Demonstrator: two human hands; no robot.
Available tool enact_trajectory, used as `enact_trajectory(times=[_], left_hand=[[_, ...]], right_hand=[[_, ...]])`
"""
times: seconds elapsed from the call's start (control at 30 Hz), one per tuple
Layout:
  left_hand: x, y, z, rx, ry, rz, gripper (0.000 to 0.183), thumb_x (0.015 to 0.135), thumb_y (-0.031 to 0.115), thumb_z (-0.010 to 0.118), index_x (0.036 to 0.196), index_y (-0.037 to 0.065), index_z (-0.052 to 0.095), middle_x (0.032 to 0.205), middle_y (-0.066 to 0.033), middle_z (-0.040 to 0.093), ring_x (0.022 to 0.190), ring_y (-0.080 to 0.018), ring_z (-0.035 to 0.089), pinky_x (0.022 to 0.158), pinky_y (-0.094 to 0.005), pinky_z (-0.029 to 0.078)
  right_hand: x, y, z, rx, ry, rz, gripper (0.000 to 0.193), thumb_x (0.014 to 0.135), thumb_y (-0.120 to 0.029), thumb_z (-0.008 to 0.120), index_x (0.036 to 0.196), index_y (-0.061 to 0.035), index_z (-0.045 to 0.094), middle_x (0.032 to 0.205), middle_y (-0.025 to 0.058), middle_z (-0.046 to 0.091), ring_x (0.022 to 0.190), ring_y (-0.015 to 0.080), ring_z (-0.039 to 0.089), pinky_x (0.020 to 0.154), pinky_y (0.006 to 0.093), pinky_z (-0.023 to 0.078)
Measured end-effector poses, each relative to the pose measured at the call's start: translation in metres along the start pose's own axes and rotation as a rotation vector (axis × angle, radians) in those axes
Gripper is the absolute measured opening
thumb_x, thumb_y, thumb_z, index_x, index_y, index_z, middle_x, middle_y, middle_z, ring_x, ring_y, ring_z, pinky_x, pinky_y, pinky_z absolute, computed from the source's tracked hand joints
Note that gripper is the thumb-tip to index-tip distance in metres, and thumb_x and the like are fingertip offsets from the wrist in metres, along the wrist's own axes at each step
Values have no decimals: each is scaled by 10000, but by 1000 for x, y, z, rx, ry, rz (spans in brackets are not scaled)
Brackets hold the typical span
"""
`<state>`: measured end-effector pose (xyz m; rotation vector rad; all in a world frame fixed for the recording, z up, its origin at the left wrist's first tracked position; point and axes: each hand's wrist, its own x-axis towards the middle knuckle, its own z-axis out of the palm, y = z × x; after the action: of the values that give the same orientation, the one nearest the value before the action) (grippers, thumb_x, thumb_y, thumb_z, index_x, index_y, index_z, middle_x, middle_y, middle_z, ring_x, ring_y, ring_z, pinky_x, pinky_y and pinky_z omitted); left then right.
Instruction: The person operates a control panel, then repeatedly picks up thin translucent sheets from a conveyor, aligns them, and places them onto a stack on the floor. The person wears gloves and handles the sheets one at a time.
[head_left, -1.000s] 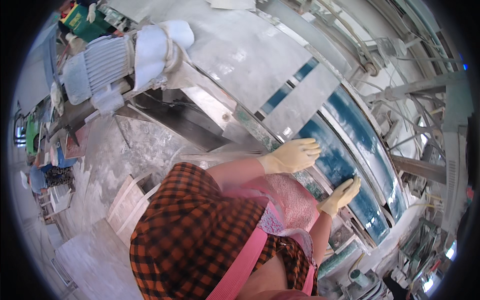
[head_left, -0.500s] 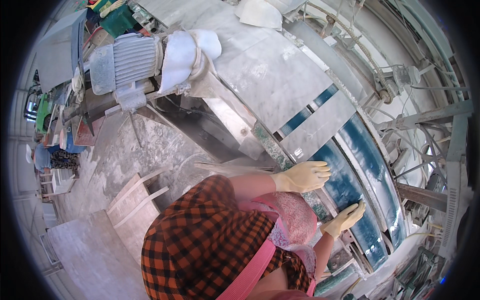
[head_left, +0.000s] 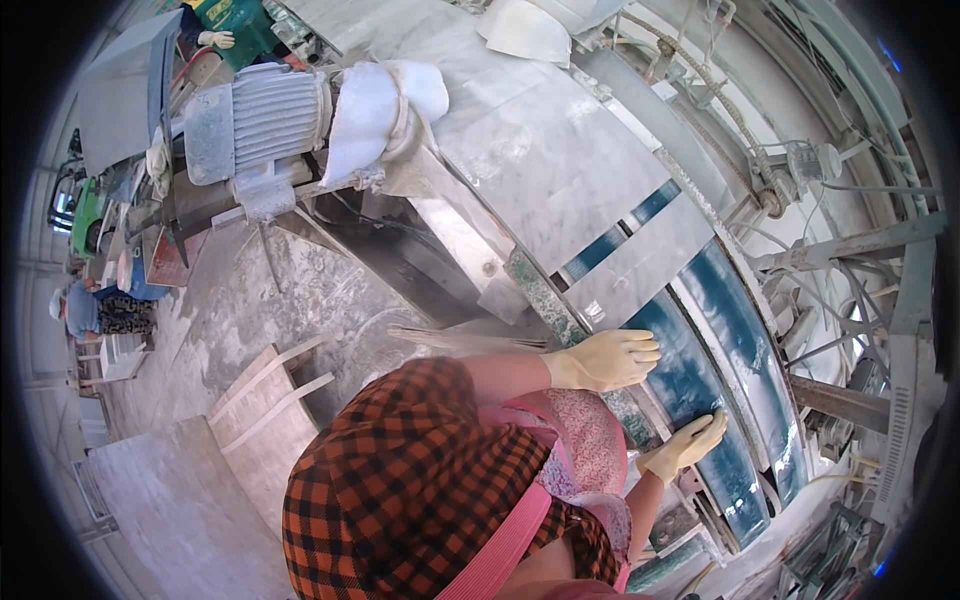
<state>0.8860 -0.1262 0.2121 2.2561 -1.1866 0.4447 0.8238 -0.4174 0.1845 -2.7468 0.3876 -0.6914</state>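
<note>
rests pale-yellow-gloved left hand and matching right hand, with grip loosely flattened and seemingly empty, at glossy blue belt near flat grey-white stone slabs already lying across it, with no telling what is left.

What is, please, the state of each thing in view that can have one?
Nearer long blue strip: patchy with a whitish film.
Left hand: gloved, open, fingers over the strip's edge.
Right hand: gloved, open, fingers on the strip.
Large pale slab: flat, shiny in places.
Ribbed motor: dusty; running or not, I cannot tell.
Floor: blotched, pale.
</note>
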Motion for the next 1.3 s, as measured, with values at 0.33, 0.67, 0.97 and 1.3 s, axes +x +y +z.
enact_trajectory(times=[0.33, 0.67, 0.97, 1.3], left_hand=[[-1, 0, 1, -13, 48, -6, 236, 884, 225, 620, 940, 33, 745, 1247, -101, 687, 1272, -272, 583, 1197, -452, 390], [-2, -1, 1, -9, -8, -8, 227, 900, 222, 624, 934, 33, 744, 1254, -90, 678, 1276, -264, 573, 1199, -443, 386], [-1, 1, -5, 48, 34, 6, 233, 872, 234, 637, 933, 37, 745, 1239, -89, 683, 1279, -270, 566, 1225, -481, 362], [0, 0, -10, 142, 101, 49, 243, 854, 275, 617, 860, 62, 734, 1130, -87, 659, 1255, -272, 553, 1231, -520, 332]], right_hand=[[-1, 3, 1, 34, -28, 51, 416, 1121, -235, 443, 1380, 42, 615, 1439, 247, 589, 1350, 411, 517, 1152, 496, 385], [0, -3, -2, 26, -41, 58, 390, 1120, -207, 445, 1379, 32, 613, 1439, 268, 580, 1358, 429, 509, 1146, 523, 387], [0, -7, -3, 4, -33, 57, 400, 1116, -216, 454, 1390, 30, 611, 1438, 251, 588, 1360, 420, 509, 1155, 513, 382], [-3, 4, 3, 38, -9, 36, 403, 1112, -219, 465, 1387, 36, 612, 1446, 241, 590, 1374, 408, 506, 1165, 491, 380]])
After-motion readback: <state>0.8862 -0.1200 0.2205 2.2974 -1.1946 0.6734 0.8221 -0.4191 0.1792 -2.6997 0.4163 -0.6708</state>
